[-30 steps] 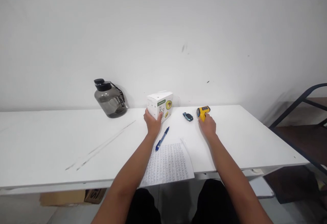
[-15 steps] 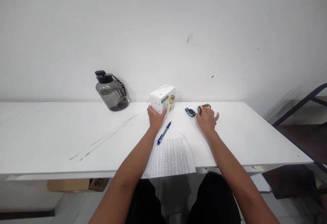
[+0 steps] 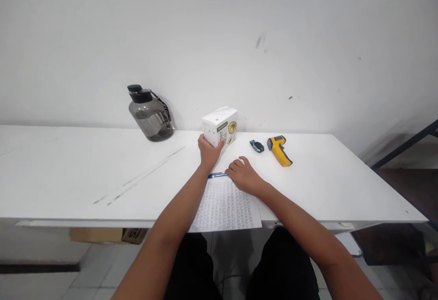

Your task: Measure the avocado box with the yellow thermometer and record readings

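Note:
My left hand (image 3: 209,153) grips the lower front of a white box (image 3: 219,124) with avocado pictures, which stands on the table near the wall. Lower down, the fingers of my right hand (image 3: 242,175) are closed on one end of a blue pen (image 3: 216,175). The pen lies crosswise at the top of a printed sheet (image 3: 227,209). To the right rests a yellow infrared thermometer gun (image 3: 280,150), no hand on it. Beside it is a small dark device with a teal band, perhaps a watch (image 3: 257,146).
A large grey water bottle (image 3: 150,116) with a black cap and strap stands at the left by the wall. The white table (image 3: 61,172) has dark scuff lines. Beneath its front edge sits a cardboard box (image 3: 99,235). A dark metal frame (image 3: 404,145) rises at the right.
My right hand has left the thermometer gun and come left to the pen. The pen has turned from slanted to nearly level. My left hand keeps its grip on the box.

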`<action>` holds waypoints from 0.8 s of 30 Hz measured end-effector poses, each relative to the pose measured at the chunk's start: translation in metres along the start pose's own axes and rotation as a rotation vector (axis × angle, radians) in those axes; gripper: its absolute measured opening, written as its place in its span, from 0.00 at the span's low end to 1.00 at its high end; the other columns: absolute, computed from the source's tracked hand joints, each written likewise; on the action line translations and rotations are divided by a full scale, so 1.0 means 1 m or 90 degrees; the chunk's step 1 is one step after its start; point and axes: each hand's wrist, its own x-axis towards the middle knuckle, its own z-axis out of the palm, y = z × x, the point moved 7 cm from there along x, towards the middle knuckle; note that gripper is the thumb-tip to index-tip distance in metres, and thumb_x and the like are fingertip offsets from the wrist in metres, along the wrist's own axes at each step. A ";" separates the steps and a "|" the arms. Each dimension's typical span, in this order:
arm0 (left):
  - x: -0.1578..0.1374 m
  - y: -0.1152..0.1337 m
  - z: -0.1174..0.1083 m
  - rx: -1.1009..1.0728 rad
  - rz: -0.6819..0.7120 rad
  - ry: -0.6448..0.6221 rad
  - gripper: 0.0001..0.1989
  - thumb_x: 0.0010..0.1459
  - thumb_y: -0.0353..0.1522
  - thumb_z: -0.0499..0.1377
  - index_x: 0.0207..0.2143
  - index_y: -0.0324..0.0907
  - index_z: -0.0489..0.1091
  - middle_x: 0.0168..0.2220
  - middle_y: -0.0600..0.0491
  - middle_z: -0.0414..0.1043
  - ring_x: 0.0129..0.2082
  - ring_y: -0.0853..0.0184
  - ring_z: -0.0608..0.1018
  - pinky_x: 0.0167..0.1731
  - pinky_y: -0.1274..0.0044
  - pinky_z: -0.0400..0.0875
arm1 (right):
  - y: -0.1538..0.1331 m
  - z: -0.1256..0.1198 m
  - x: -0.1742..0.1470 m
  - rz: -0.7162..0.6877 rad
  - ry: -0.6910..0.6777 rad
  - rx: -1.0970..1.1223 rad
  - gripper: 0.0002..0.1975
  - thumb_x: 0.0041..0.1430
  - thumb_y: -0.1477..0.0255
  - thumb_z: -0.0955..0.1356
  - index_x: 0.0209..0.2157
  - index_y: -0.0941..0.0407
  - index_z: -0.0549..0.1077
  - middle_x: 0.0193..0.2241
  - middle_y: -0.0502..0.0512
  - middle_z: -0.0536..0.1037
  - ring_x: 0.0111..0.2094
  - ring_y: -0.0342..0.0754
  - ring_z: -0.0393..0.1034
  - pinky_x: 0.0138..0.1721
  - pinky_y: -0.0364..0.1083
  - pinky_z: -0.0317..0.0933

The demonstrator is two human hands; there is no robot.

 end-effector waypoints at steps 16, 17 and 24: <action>-0.160 0.128 -0.007 0.379 0.203 -0.388 0.14 0.69 0.39 0.51 0.38 0.44 0.73 0.37 0.48 0.76 0.40 0.57 0.78 0.44 0.65 0.71 | 0.035 -0.005 -0.052 0.340 0.065 0.004 0.17 0.68 0.83 0.59 0.50 0.57 0.74 0.50 0.64 0.81 0.57 0.57 0.69 0.67 0.61 0.47; -0.186 0.122 -0.005 0.444 0.211 -0.416 0.13 0.69 0.37 0.52 0.39 0.43 0.75 0.41 0.46 0.76 0.43 0.55 0.78 0.44 0.65 0.70 | 0.036 -0.006 -0.053 0.368 0.066 0.029 0.17 0.69 0.83 0.59 0.51 0.58 0.74 0.50 0.63 0.81 0.56 0.56 0.71 0.67 0.60 0.47; -0.246 0.097 -0.003 0.531 0.298 -0.380 0.25 0.71 0.44 0.48 0.64 0.47 0.70 0.62 0.40 0.71 0.60 0.48 0.72 0.59 0.53 0.65 | 0.042 -0.017 -0.062 0.447 0.101 0.072 0.16 0.70 0.82 0.58 0.49 0.58 0.73 0.46 0.62 0.82 0.49 0.53 0.75 0.63 0.56 0.51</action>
